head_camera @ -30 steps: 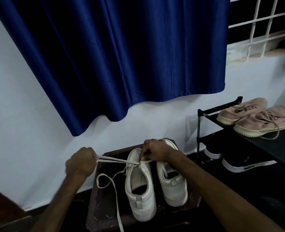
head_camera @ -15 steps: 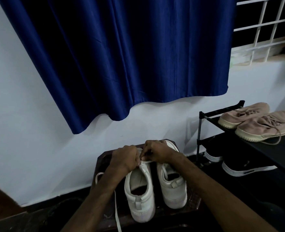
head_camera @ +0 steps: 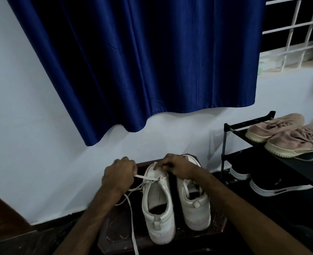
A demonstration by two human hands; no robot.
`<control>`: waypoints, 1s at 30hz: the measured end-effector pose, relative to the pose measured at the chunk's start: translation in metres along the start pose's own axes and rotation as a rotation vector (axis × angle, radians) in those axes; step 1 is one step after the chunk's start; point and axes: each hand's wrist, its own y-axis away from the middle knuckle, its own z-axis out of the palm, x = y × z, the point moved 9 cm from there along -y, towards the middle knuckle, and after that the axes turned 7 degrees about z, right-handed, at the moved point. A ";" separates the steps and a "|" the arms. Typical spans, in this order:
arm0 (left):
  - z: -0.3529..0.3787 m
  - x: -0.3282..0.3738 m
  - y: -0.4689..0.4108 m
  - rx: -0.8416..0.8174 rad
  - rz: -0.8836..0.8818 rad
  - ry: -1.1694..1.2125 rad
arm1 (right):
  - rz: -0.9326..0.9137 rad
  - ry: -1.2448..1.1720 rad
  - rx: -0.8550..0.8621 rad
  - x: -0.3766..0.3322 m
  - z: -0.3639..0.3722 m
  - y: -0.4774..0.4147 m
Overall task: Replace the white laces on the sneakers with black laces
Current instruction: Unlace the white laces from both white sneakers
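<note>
Two white sneakers stand side by side, heels toward me, on a dark wooden stool (head_camera: 115, 234). My left hand (head_camera: 119, 176) grips the white lace (head_camera: 144, 178) and holds it taut to the left of the left sneaker (head_camera: 158, 205). The lace's loose end hangs down over the stool's front. My right hand (head_camera: 177, 165) rests on the toe end of the left sneaker and pinches its front by the eyelets. The right sneaker (head_camera: 195, 205) keeps a white lace in its eyelets. No black lace is in view.
A black shoe rack (head_camera: 225, 144) stands to the right, with two pink sneakers (head_camera: 291, 139) on top and black shoes (head_camera: 275, 186) below. A blue curtain (head_camera: 142, 61) hangs on the white wall behind. A barred window (head_camera: 297, 34) is at the upper right.
My left hand came in to the sneaker's toe, then drew back left with the white lace pulled taut. My right hand stayed on the left sneaker's toe.
</note>
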 end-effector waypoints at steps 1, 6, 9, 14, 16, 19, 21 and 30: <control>0.004 0.007 -0.002 -0.010 0.029 0.055 | -0.009 0.008 0.004 0.000 0.000 0.000; 0.023 0.048 -0.013 -0.162 0.121 0.179 | -0.018 0.073 0.000 -0.004 -0.002 -0.002; 0.024 0.052 -0.017 -0.144 0.088 0.126 | -0.001 0.080 0.007 0.000 0.000 -0.004; -0.001 0.038 -0.014 0.044 0.057 0.038 | 0.013 0.130 0.013 0.003 -0.002 -0.005; -0.021 0.018 -0.004 0.189 0.015 0.000 | 0.022 0.155 0.002 0.001 -0.003 -0.003; -0.047 -0.029 0.021 0.417 -0.159 0.143 | 0.026 0.192 0.007 -0.004 -0.006 0.002; -0.052 -0.061 0.039 0.517 -0.306 0.217 | 0.029 0.179 0.017 -0.004 -0.006 0.002; -0.004 0.011 0.003 0.143 -0.004 0.381 | 0.072 0.186 0.046 -0.002 -0.008 0.002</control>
